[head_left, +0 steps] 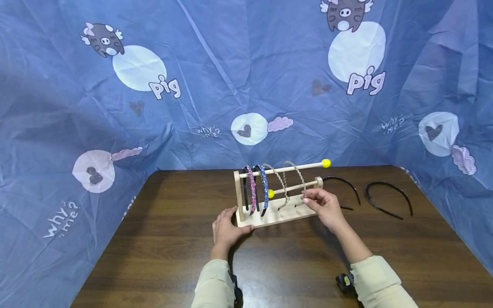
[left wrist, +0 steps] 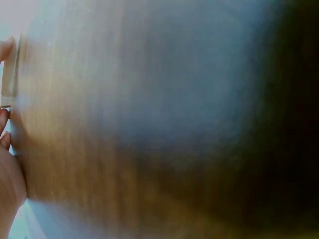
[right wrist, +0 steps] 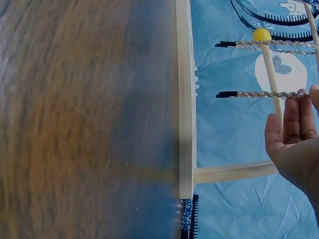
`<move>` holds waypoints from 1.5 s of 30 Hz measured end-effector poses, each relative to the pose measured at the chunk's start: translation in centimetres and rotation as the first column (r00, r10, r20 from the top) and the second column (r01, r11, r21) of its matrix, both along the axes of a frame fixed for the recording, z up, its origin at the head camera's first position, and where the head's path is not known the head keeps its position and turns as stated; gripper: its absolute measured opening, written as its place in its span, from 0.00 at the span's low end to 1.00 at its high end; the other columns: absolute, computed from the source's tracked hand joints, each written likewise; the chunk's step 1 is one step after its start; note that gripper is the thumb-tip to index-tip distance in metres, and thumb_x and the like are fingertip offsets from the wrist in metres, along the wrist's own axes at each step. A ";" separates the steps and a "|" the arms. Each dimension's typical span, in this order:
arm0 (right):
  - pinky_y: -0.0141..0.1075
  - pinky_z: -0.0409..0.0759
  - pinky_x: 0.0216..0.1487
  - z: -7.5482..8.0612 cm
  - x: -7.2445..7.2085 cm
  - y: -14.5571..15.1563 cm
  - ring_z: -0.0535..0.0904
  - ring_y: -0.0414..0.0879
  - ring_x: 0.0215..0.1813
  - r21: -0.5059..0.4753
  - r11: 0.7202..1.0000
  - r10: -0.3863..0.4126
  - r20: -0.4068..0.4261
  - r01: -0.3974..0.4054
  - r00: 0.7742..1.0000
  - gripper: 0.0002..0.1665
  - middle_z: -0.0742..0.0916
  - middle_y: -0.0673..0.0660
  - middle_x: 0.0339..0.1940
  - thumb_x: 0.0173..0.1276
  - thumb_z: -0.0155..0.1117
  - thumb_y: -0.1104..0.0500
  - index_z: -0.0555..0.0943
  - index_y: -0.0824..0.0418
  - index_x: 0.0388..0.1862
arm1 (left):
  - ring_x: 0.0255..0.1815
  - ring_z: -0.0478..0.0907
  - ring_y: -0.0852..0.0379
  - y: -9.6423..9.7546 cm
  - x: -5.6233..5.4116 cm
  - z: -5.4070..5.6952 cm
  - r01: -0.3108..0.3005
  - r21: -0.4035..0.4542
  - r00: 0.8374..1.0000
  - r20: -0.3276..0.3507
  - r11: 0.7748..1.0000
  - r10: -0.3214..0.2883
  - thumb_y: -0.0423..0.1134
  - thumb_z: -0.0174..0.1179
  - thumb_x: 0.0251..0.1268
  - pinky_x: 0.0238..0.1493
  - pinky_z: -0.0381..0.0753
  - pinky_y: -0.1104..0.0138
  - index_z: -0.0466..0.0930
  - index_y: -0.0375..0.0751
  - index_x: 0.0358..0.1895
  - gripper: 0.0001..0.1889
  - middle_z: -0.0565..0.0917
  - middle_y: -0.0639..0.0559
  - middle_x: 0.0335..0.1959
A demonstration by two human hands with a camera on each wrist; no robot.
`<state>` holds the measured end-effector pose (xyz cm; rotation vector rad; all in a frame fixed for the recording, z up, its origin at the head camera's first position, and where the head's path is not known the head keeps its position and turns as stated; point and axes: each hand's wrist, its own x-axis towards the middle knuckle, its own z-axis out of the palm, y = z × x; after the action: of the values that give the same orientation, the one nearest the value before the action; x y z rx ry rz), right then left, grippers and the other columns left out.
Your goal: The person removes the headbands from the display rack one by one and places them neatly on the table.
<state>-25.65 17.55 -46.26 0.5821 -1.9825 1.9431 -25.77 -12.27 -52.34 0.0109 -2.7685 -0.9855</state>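
Note:
A wooden headband stand (head_left: 279,219) sits on the table, with an upper rod and a lower rod, each tipped with a yellow ball. My left hand (head_left: 225,229) grips the left end of its base, thumb along the front edge. From the upper rod hang a pink glittery headband (head_left: 252,186), a blue glittery headband (head_left: 265,185) and two beige braided headbands. The rightmost braided headband (right wrist: 264,94) is pinched near its lower part by my right hand (head_left: 325,208). The other braided headband (head_left: 280,179) hangs just to its left.
Two black headbands lie on the table right of the stand: one headband (head_left: 348,183) close behind my right hand, the other headband (head_left: 389,184) farther right. A blue patterned cloth (head_left: 215,94) rises behind the brown wooden table (head_left: 165,239).

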 end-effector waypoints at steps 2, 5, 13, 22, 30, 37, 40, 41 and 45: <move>0.26 0.76 0.36 0.0 0.0 0.0 0.80 0.38 0.37 -0.007 1.000 -0.005 0.000 0.005 1.000 0.11 0.82 0.72 0.36 0.57 0.59 0.79 0.75 0.82 0.40 | 0.60 0.66 0.46 0.0 0.0 0.0 0.001 0.004 1.000 -0.010 1.000 -0.001 0.59 0.74 0.29 0.59 0.58 0.52 0.74 0.41 0.59 0.46 0.75 0.44 0.57; 0.27 0.77 0.36 0.0 0.1 -0.1 0.80 0.38 0.37 -0.020 1.000 -0.004 -0.003 0.004 1.000 0.11 0.83 0.69 0.36 0.58 0.60 0.78 0.75 0.81 0.40 | 0.60 0.66 0.46 0.1 0.0 0.0 -0.002 0.010 1.000 -0.012 1.000 0.003 0.59 0.74 0.29 0.60 0.57 0.52 0.74 0.41 0.59 0.46 0.75 0.44 0.57; 0.32 0.80 0.40 1.2 0.1 0.3 0.82 0.42 0.39 -0.123 0.992 0.024 0.007 -0.023 1.000 0.11 0.85 0.59 0.38 0.60 0.58 0.78 0.72 0.84 0.41 | 0.62 0.65 0.46 0.4 0.2 0.0 0.001 0.013 1.000 0.022 1.000 -0.001 0.58 0.74 0.30 0.61 0.56 0.52 0.74 0.42 0.60 0.46 0.74 0.44 0.58; 0.33 0.80 0.39 3.6 0.3 1.4 0.83 0.45 0.37 -0.189 0.982 0.010 -0.021 -0.014 1.000 0.12 0.85 0.54 0.39 0.59 0.58 0.79 0.71 0.85 0.41 | 0.62 0.64 0.45 0.8 0.3 0.1 0.007 0.012 1.000 0.026 1.000 -0.007 0.59 0.73 0.29 0.61 0.56 0.51 0.73 0.41 0.60 0.46 0.74 0.43 0.58; 0.35 0.80 0.39 4.7 0.4 2.0 0.82 0.44 0.38 -0.226 0.974 0.015 -0.025 -0.020 1.000 0.11 0.85 0.57 0.38 0.60 0.58 0.78 0.72 0.84 0.41 | 0.62 0.65 0.46 0.5 0.1 0.2 0.002 0.007 1.000 0.021 1.000 -0.002 0.59 0.74 0.29 0.61 0.55 0.51 0.73 0.41 0.60 0.46 0.74 0.44 0.58; 0.33 0.80 0.38 5.1 0.1 2.5 0.83 0.45 0.37 -0.284 0.959 -0.004 -0.068 -0.015 0.998 0.09 0.85 0.60 0.37 0.58 0.56 0.81 0.73 0.84 0.39 | 0.62 0.65 0.46 0.3 0.0 -0.2 -0.002 0.002 1.000 0.008 1.000 0.002 0.59 0.73 0.28 0.60 0.56 0.52 0.74 0.42 0.60 0.47 0.74 0.44 0.58; 0.33 0.80 0.38 5.4 0.0 2.8 0.83 0.44 0.38 -0.309 0.951 0.000 -0.084 -0.026 0.996 0.09 0.85 0.60 0.37 0.58 0.56 0.82 0.75 0.81 0.39 | 0.61 0.66 0.47 0.1 -0.1 -0.2 -0.007 0.001 1.000 0.001 1.000 0.007 0.60 0.73 0.28 0.60 0.56 0.52 0.74 0.42 0.60 0.47 0.75 0.45 0.57; 0.33 0.80 0.39 5.5 0.0 2.9 0.83 0.45 0.38 -0.319 0.947 0.004 -0.089 -0.032 0.996 0.09 0.85 0.60 0.37 0.58 0.56 0.82 0.76 0.80 0.39 | 0.60 0.66 0.47 0.1 -0.1 -0.2 -0.008 0.000 1.000 -0.003 1.000 0.008 0.60 0.73 0.28 0.60 0.56 0.52 0.74 0.42 0.59 0.47 0.75 0.44 0.57; 0.35 0.81 0.38 5.8 0.0 3.3 0.83 0.46 0.38 -0.364 0.929 0.028 -0.109 -0.066 0.994 0.10 0.85 0.59 0.38 0.58 0.55 0.82 0.76 0.80 0.39 | 0.60 0.67 0.46 0.0 -0.1 -0.2 -0.009 -0.002 1.000 -0.013 1.000 0.009 0.59 0.74 0.28 0.60 0.57 0.51 0.74 0.41 0.59 0.46 0.75 0.44 0.57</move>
<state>-25.67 20.82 -40.47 0.6174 -1.4997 2.1911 -25.88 -12.29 -52.52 0.0168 -2.7549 -0.9776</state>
